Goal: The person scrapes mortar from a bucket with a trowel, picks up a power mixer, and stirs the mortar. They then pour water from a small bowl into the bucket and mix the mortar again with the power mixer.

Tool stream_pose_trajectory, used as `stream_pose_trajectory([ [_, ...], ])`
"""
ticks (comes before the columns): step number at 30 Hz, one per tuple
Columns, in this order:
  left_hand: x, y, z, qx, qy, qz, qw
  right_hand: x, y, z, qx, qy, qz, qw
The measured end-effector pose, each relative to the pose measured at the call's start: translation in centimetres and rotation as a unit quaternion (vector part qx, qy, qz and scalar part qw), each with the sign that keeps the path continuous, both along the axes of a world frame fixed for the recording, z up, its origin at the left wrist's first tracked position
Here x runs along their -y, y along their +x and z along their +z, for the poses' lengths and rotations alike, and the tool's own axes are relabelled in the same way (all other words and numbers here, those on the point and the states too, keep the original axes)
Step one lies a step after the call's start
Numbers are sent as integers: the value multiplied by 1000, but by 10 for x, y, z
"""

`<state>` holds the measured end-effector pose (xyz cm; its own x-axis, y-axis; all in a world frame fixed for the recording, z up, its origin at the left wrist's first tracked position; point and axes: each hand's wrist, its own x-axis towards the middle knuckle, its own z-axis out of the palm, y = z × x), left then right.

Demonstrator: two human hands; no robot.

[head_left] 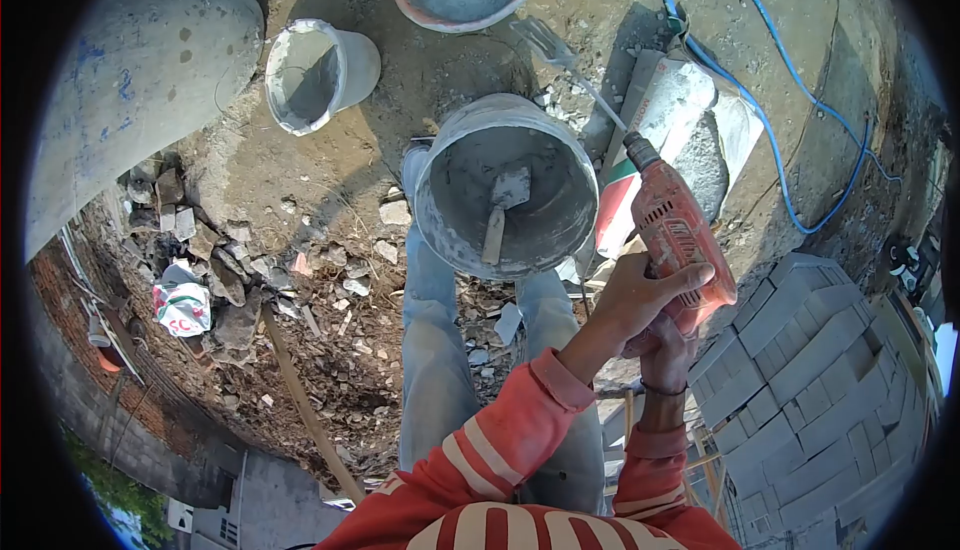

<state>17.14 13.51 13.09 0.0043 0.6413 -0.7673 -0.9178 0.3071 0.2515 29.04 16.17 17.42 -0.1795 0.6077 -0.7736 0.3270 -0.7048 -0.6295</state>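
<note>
Rubble [235, 260], stacked blocks [810, 400] and a bucket [450, 200] show a building site

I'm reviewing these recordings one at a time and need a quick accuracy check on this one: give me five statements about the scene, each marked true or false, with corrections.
1. The left hand and the right hand are both on the red drill. True.
2. The mixing paddle is down inside the large bucket. False: the mixing paddle is outside it, over the ground beyond.
3. A trowel lies in the large bucket. True.
4. The hose is yellow. False: the hose is blue.
5. The grey blocks are at the picture's right. True.
</note>
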Motion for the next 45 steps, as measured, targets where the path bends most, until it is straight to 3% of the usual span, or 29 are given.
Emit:
stream_pose_trajectory([
  [5, -15, 16, -1, 40, -23, 5, 999, 1, 4, -6, -12, 6, -87, 996],
  [7, -22, 12, 9, 17, -9, 24, 1000, 1, -13, 1, 40, 37, -136, 989],
  [11, -31, 15, 13, 13, -5, 17, 1000, -4, 4, 0, 4, 14, -108, 994],
  [14, -34, 14, 15, -32, -8, -2, 999, -6, -8, 0, 57, 16, -174, 983],
  [16, -38, 14, 13, 10, -13, 18, 1000, -7, 8, -4, -13, 19, -125, 992],
  [23, -38, 15, 8, 12, -23, 19, 999, -6, 19, -21, 45, 73, -189, 978],
  [26, -23, 9, 0, -1, 69, -56, 996, -16, 16, -8, 47, 96, -219, 970],
  [28, -10, -1, -5, 28, 155, -14, 987, -31, 19, 5, -92, -18, -96, 991],
  [33, 1, 9, -18, -102, 72, -17, 992, -39, -2, 5, -56, 9, -104, 993],
  [36, -9, 19, -32, -25, 28, 58, 998, -33, -1, 9, -33, -30, -117, 992],
  [42, -5, 16, -27, 10, 38, 145, 989, -24, -4, 1, -51, -32, -121, 991],
  [44, -4, 18, -46, 83, -117, 174, 974, -26, -15, 3, -115, -27, -128, 985],
  [45, -5, 13, -50, 50, -173, 173, 968, -26, -10, 2, -114, -26, -99, 988],
])
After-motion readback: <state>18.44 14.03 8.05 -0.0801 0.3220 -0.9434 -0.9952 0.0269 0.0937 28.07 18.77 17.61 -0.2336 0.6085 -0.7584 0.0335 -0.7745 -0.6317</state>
